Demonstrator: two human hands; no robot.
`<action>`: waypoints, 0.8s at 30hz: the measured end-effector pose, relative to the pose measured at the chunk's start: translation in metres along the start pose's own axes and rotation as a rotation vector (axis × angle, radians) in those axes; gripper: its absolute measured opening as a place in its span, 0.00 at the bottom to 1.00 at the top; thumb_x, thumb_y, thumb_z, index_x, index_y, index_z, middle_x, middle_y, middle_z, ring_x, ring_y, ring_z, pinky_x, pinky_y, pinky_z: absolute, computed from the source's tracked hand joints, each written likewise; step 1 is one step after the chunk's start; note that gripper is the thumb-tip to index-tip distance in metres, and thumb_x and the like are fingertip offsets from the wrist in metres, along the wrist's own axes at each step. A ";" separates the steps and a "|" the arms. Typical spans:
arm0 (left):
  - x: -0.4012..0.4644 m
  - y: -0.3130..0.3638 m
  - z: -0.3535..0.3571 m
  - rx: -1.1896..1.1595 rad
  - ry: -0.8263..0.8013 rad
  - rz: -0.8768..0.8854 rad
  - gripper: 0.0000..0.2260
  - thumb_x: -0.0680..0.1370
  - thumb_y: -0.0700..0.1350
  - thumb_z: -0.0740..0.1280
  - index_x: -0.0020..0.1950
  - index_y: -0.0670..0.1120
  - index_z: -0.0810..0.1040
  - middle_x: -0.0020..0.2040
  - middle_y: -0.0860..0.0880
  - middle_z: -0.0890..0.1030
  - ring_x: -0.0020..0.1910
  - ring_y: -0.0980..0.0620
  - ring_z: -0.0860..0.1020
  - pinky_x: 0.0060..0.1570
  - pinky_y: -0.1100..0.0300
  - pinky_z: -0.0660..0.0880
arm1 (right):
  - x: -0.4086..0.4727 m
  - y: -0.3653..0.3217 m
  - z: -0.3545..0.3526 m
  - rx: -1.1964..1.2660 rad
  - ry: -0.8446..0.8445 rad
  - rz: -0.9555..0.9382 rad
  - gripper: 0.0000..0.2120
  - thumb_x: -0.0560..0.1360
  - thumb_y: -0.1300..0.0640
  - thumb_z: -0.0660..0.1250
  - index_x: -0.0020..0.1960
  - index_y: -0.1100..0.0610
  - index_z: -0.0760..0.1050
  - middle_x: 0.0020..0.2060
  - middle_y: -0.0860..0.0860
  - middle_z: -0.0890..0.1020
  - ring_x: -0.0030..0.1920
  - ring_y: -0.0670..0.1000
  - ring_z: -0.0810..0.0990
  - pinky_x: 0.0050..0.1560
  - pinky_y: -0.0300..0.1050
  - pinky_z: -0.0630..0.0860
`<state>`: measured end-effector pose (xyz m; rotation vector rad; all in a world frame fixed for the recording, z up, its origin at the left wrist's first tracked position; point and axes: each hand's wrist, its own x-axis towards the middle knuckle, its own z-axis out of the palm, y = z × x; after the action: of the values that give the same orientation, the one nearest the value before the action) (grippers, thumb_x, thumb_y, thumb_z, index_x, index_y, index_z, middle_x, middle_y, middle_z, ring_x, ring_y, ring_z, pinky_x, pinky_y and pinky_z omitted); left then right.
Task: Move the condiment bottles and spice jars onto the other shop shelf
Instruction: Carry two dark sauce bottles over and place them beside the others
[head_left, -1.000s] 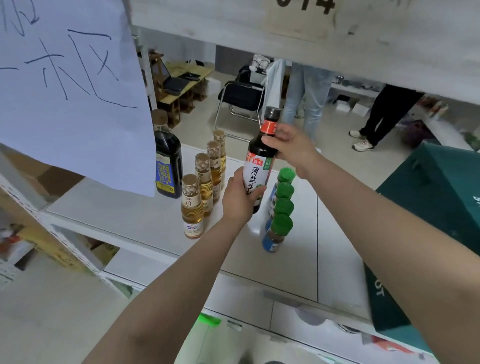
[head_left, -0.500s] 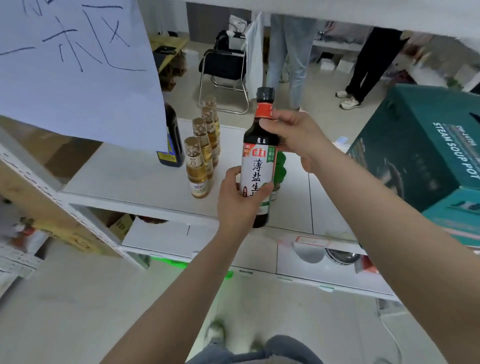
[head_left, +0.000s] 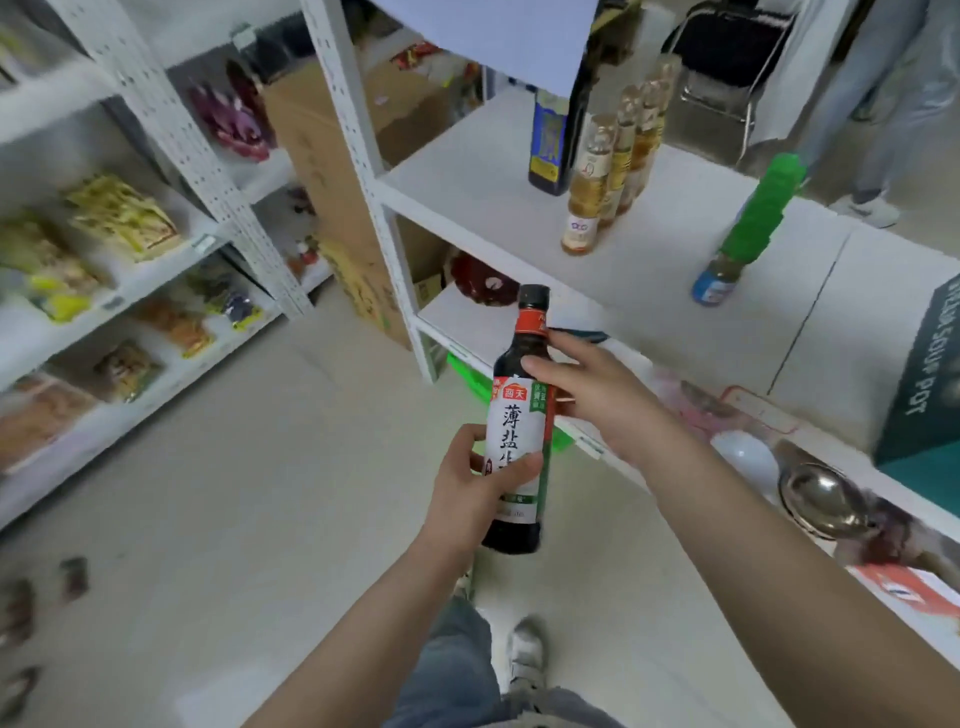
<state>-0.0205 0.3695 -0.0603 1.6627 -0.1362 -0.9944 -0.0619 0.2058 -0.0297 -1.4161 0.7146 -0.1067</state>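
Note:
A dark soy sauce bottle (head_left: 519, 415) with a white label and red neck band is upright in the air in front of the white shelf (head_left: 467, 171). My left hand (head_left: 475, 483) grips its lower body. My right hand (head_left: 592, 395) has its fingers stretched out against the bottle's shoulder. On the shelf stand a dark blue-labelled bottle (head_left: 550, 140), a row of small amber bottles (head_left: 597, 176) and a row of green-capped spice jars (head_left: 748, 228). A second rack (head_left: 171, 135) with packaged goods stands to the left.
A dark green soup pot box (head_left: 930, 374) sits at the shelf's right end. Cardboard boxes (head_left: 317, 130) stand between the racks. A metal bowl (head_left: 821, 499) lies on the lower shelf. A person's legs and a chair show behind the shelf. Pale floor lies below.
The bottle has come off the shelf and down towards me. My right hand slid from the neck to the shoulder and its fingers straightened. The view swung left, showing the second rack.

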 end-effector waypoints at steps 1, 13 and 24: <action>-0.010 -0.006 -0.015 -0.026 0.040 -0.013 0.20 0.62 0.51 0.75 0.50 0.49 0.76 0.38 0.49 0.79 0.35 0.49 0.81 0.40 0.51 0.80 | 0.001 0.004 0.019 -0.010 -0.045 0.014 0.16 0.74 0.53 0.70 0.61 0.47 0.76 0.50 0.51 0.85 0.49 0.50 0.84 0.51 0.45 0.80; -0.089 -0.055 -0.227 -0.355 0.405 -0.082 0.18 0.70 0.43 0.74 0.56 0.42 0.74 0.40 0.47 0.80 0.31 0.52 0.81 0.28 0.64 0.75 | 0.015 0.015 0.291 -0.189 -0.399 0.072 0.10 0.74 0.49 0.69 0.49 0.55 0.80 0.44 0.52 0.85 0.44 0.50 0.83 0.45 0.42 0.78; -0.162 -0.100 -0.480 -0.531 0.679 -0.029 0.19 0.70 0.45 0.75 0.56 0.43 0.73 0.47 0.42 0.82 0.38 0.46 0.82 0.37 0.56 0.81 | 0.002 0.018 0.597 -0.251 -0.677 0.085 0.12 0.74 0.47 0.68 0.52 0.52 0.80 0.50 0.54 0.85 0.50 0.54 0.83 0.54 0.50 0.78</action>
<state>0.1549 0.8547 -0.0562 1.4137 0.5599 -0.3870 0.2384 0.7209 -0.0555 -1.5297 0.2245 0.5249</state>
